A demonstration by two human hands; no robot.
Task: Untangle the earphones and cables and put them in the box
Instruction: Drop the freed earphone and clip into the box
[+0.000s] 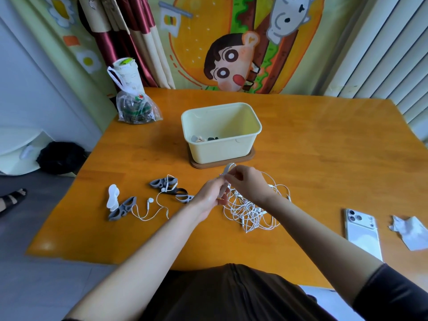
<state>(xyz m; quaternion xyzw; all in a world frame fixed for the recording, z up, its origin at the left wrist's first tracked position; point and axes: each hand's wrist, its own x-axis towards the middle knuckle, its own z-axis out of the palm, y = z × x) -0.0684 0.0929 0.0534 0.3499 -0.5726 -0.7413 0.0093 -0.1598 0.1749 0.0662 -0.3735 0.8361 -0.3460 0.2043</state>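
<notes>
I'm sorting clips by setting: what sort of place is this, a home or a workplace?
Most likely a room in a home, perhaps a dining corner. A cartoon wall hanging hangs behind a wooden table, with satin curtains beside it, and a plastic bag holding a drink cup sits on the table.

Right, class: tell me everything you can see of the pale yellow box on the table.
The box is pale yellow, plastic-looking, rectangular with rounded corners and a thick rim. It stands upright and open, with no lid, on a thin brown base near the middle of the wooden table. A few small dark and pale items lie on its floor. Neither the left hand nor the right hand touches it.
</notes>
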